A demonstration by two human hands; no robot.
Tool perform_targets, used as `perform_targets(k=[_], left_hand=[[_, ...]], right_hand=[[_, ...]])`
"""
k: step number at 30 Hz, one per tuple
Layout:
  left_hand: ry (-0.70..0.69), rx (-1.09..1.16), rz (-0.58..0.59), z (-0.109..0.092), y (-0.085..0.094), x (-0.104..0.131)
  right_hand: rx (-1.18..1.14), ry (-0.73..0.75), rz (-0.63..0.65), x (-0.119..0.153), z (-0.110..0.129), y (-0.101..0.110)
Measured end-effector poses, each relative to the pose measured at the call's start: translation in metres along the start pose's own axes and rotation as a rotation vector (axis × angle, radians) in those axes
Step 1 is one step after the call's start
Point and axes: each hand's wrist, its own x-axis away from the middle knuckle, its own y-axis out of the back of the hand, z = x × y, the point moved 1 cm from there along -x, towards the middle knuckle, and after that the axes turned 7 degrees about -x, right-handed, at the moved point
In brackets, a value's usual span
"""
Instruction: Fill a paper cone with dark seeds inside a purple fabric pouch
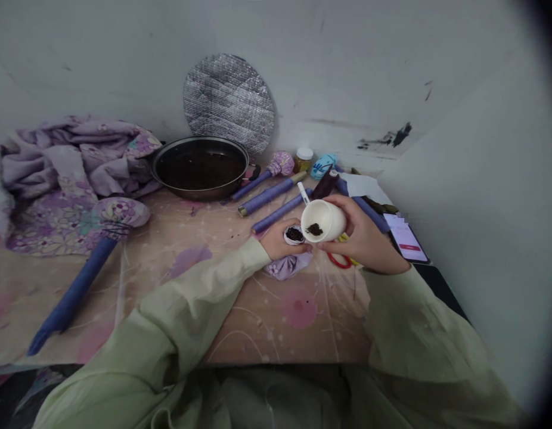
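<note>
My left hand (276,239) is closed around a small gathered cloth pouch (287,267) of lilac floral fabric, its round mouth filled with dark crumbly material (294,234). Just to the right, my right hand (365,238) grips a white cup (332,221), tilted so that its opening faces me. A small clump of dark material lies inside the cup. The cup's rim is close beside the pouch mouth. Red-and-yellow scissors (339,261) lie on the table, partly behind my right hand.
A dark pan (199,193) stands at the back, near a silvery round mat (229,101). Blue wrapped sticks (276,193), a jar (303,159) and a phone (405,238) lie around. At left are floral cloth (56,179) and a cloth-headed stick (83,286).
</note>
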Motion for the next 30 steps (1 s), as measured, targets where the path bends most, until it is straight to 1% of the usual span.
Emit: perform_targets(k=[3,8,13,18,30], left_hand=[[-0.028,-0.029,-0.016,-0.001,0.000,0.000],[0.028,-0.034,0.002,0.000,0.000,-0.001],[0.030,-0.027,0.004,-0.001,-0.001,-0.002],[0.022,-0.050,-0.002,-0.003,0.000,-0.002],[0.026,-0.038,-0.008,-0.001,-0.002,-0.001]], right_hand=[[0.058,0.016,0.025,-0.002,0.004,0.000],[0.159,0.079,0.060,-0.007,0.016,-0.003],[0.236,0.122,0.097,-0.012,0.027,-0.006],[0.273,0.154,0.121,-0.014,0.030,-0.007],[0.296,0.157,0.179,-0.017,0.035,-0.009]])
